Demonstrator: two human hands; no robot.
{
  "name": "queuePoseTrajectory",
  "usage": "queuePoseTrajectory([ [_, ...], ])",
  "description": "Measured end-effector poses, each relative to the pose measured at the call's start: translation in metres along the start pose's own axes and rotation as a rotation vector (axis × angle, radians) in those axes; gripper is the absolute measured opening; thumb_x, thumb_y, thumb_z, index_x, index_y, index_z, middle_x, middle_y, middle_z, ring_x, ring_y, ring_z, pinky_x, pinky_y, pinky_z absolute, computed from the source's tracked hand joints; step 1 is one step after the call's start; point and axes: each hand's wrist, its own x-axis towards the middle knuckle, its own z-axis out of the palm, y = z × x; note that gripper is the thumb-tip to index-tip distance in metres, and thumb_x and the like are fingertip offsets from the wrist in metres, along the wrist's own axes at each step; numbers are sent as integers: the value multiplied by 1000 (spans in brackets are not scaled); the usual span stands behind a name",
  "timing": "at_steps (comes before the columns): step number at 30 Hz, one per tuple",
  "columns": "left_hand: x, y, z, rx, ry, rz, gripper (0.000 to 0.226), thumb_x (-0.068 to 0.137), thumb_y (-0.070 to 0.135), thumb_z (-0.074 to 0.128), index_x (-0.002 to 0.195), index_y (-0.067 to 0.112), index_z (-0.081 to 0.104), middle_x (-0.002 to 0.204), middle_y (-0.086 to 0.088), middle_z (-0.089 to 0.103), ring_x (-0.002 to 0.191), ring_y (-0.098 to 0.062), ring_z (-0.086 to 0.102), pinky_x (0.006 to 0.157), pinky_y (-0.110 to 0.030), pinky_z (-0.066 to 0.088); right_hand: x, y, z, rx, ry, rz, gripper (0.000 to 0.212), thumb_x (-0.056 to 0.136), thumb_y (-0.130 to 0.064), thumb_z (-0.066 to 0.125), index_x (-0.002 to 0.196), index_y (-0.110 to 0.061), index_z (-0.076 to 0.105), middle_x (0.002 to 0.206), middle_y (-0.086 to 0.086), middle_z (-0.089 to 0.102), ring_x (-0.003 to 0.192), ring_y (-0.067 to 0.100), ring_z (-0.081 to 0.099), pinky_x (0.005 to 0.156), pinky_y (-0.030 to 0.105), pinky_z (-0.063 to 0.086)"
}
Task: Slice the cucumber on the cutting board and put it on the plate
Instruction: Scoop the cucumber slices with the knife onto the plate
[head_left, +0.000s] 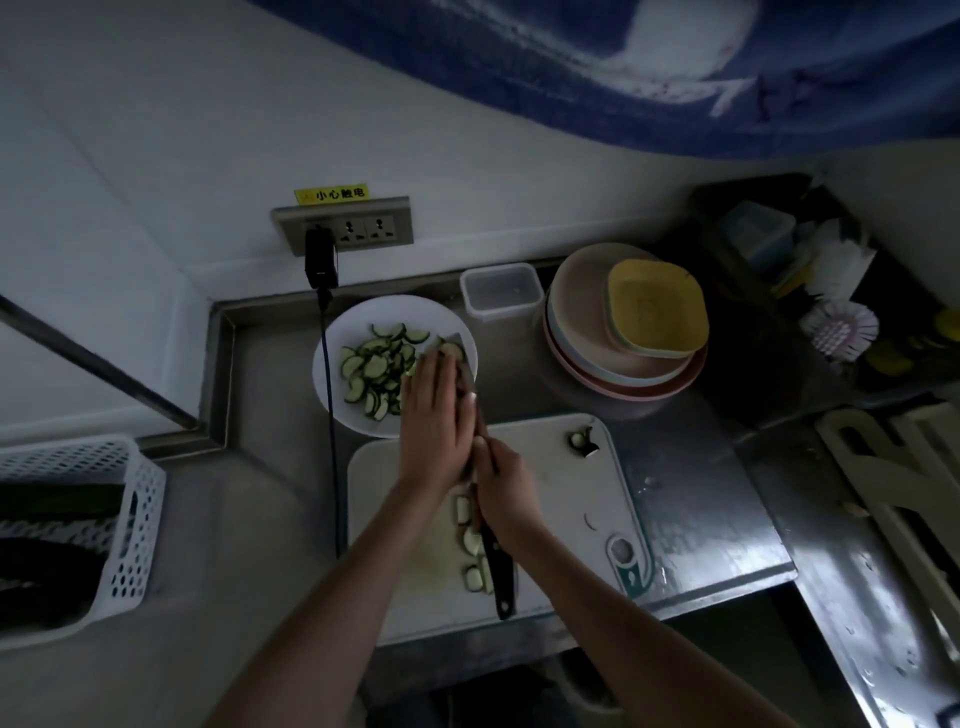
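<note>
On the white plastic cutting board (561, 483), at six o'clock, a few half-moon cucumber slices (470, 545) lie beside the black knife handle (500, 577), gripped by the right hand (506, 491). The blade's long axis runs toward twelve, carrying slices over the round white plate (332, 364). The left hand (436, 421), fingers straight, presses them against the blade's eleven o'clock side.

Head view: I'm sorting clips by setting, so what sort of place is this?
Most likely a kitchen prep counter: a stainless steel counter holds a cutting board, a white plate of cucumber slices, and stacked plates near dish brushes.
</note>
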Motion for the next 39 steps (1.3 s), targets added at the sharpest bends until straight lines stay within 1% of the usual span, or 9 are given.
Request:
queuePoseTrajectory([
  [5,37,-32,-11,68,-11,-74,54,97,31,29,136,-3,43,139,-24,42,129,-38,40,108,-48,32,40,-19,25,73,-57,17,36,101,-29,37,79,-8,57,46,7,52,32,20,47,37,25,36],
  [11,51,-64,-6,113,-101,-135,56,95,37,22,133,2,46,137,-21,44,128,-39,39,109,-51,28,54,-14,26,36,-50,52,35,101,-28,40,70,-15,51,49,6,51,29,14,46,34,23,37],
  [15,52,-87,-8,300,-169,-233,42,101,30,36,133,7,48,145,-24,33,136,-42,23,113,-51,12,51,-2,20,89,-26,79,34,99,-33,43,72,-14,51,49,5,48,33,16,45,37,27,37],
  [18,54,-90,-15,277,-136,-192,46,101,26,31,140,4,39,149,-21,29,140,-35,20,116,-47,12,54,2,14,10,-35,84,32,99,-34,43,74,-18,54,55,6,53,39,17,49,39,28,38],
  [22,47,-77,-21,174,-79,-95,51,97,26,23,131,-2,49,137,-22,47,131,-36,39,110,-50,27,55,2,5,-18,-20,82,32,99,-38,42,76,-19,55,55,1,53,46,19,50,47,34,41],
  [26,-2,-60,-25,115,-34,-28,45,98,22,30,132,-3,47,134,-21,48,129,-34,40,107,-47,36,42,5,-23,24,-7,115,35,99,-37,42,76,-14,52,49,5,50,34,17,47,39,25,35],
  [32,-91,-28,-17,0,-277,197,51,102,33,25,135,1,47,140,-15,45,132,-25,38,104,-41,40,-10,46,-70,7,68,147,37,99,-34,43,76,-7,54,44,6,48,32,21,46,36,26,37],
  [35,-89,-27,-4,19,-376,126,59,99,41,27,143,2,36,149,-12,34,139,-23,29,111,-39,31,-53,74,-72,-46,165,234,36,99,-35,44,72,-11,52,47,6,51,37,22,50,37,30,40],
  [39,-75,-35,6,56,-525,107,89,87,67,-4,149,7,16,156,-4,10,144,-15,5,117,-29,4,-102,83,-54,-53,330,320,33,99,-22,47,69,-9,52,55,2,53,53,24,54,51,34,43],
])
